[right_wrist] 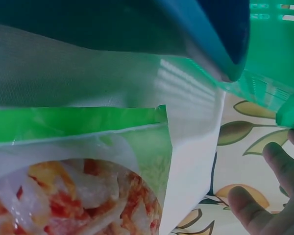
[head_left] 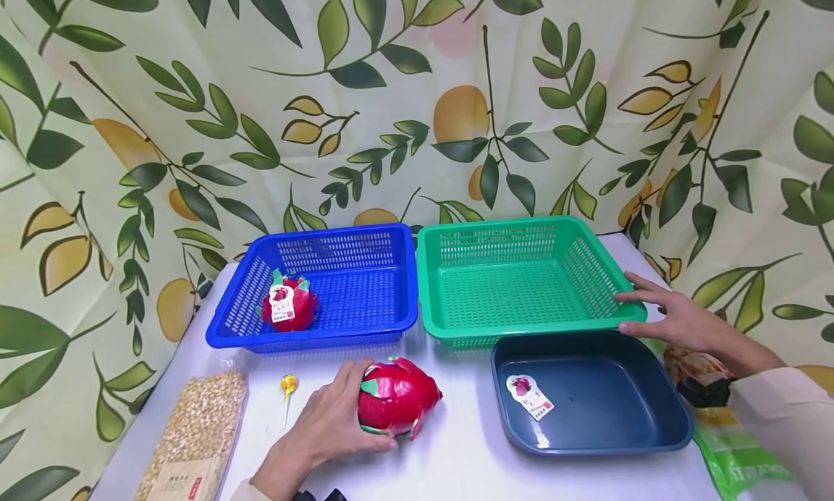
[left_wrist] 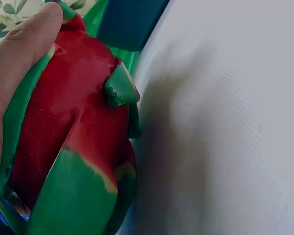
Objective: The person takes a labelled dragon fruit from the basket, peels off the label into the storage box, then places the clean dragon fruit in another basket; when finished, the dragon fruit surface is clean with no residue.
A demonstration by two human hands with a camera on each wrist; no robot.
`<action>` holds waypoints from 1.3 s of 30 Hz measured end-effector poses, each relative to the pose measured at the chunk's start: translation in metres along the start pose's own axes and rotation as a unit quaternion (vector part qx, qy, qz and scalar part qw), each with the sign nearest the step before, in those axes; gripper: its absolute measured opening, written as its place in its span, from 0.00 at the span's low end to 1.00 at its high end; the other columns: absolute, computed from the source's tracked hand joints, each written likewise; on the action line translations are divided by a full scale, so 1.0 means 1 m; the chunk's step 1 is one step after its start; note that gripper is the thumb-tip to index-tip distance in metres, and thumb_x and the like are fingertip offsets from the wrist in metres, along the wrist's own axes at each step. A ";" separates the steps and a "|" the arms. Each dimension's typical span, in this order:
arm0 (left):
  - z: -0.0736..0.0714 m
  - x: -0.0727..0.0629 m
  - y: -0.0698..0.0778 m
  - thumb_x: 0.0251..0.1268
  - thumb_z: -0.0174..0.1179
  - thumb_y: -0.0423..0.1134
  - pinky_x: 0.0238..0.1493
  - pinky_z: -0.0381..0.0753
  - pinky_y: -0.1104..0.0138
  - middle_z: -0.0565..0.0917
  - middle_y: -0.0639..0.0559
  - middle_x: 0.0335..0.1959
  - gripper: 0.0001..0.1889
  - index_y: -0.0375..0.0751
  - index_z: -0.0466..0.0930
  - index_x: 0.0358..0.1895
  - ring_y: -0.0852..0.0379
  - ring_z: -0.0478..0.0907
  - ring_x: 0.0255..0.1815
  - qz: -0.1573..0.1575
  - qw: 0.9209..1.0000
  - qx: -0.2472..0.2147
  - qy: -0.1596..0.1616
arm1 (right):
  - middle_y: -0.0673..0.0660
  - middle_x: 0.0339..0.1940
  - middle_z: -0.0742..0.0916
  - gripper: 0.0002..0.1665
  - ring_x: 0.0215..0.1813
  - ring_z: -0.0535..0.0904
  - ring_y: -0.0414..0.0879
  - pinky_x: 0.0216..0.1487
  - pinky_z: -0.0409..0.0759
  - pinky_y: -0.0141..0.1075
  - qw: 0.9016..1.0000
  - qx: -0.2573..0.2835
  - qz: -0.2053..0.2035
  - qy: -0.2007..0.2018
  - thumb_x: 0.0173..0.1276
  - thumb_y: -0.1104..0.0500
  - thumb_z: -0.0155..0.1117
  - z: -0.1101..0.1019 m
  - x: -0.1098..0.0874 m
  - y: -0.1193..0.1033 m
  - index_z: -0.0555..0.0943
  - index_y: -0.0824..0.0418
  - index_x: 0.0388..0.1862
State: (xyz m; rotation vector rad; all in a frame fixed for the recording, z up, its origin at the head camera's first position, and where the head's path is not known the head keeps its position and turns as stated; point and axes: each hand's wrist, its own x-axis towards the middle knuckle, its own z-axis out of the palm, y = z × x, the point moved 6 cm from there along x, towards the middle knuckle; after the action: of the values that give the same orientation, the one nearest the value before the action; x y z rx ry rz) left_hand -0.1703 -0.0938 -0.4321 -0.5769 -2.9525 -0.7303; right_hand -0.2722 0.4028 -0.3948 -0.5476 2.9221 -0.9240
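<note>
Your left hand (head_left: pixel 335 419) clasps the dragon fruit (head_left: pixel 399 397) near the blue basket (head_left: pixel 355 291); a loose hold could drop it; your right hand (head_left: pixel 684 326), fingers spread at the green basket (head_left: pixel 502 291), could nudge that askew.

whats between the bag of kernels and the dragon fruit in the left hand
In the head view, a lollipop lies on the table between the bag and dragon fruit. The left hand, gripping the fruit, is also between.
</note>
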 end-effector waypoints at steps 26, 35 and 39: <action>-0.090 0.052 0.092 0.40 0.73 0.57 0.40 0.82 0.64 0.74 0.57 0.56 0.48 0.48 0.64 0.69 0.56 0.73 0.55 0.149 0.987 -0.066 -0.005 | 0.75 0.73 0.55 0.13 0.65 0.53 0.82 0.52 0.59 0.74 0.999 0.050 -0.003 -0.006 0.59 0.56 0.74 -0.004 0.000 -0.008 0.80 0.59 0.38; -0.094 0.113 0.119 0.40 0.74 0.52 0.41 0.82 0.63 0.72 0.53 0.59 0.48 0.47 0.59 0.68 0.56 0.69 0.58 0.137 0.986 -0.095 -0.025 | 0.74 0.74 0.54 0.11 0.65 0.53 0.82 0.53 0.58 0.74 0.998 0.069 -0.003 -0.013 0.59 0.57 0.73 -0.003 -0.003 -0.007 0.80 0.59 0.36; -0.083 0.141 0.132 0.40 0.74 0.50 0.41 0.82 0.64 0.72 0.52 0.59 0.47 0.47 0.61 0.68 0.55 0.69 0.57 0.146 0.983 -0.104 -0.044 | 0.75 0.74 0.54 0.11 0.65 0.53 0.82 0.53 0.58 0.74 0.997 0.076 -0.001 -0.015 0.59 0.58 0.73 -0.003 -0.003 -0.006 0.80 0.58 0.36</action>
State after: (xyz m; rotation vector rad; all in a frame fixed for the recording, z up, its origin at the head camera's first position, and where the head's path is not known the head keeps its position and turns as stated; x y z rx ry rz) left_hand -0.2569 0.0253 -0.2812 -1.0555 -2.7926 -1.0076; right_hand -0.2677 0.4012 -0.3895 -0.5487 2.7949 -1.1169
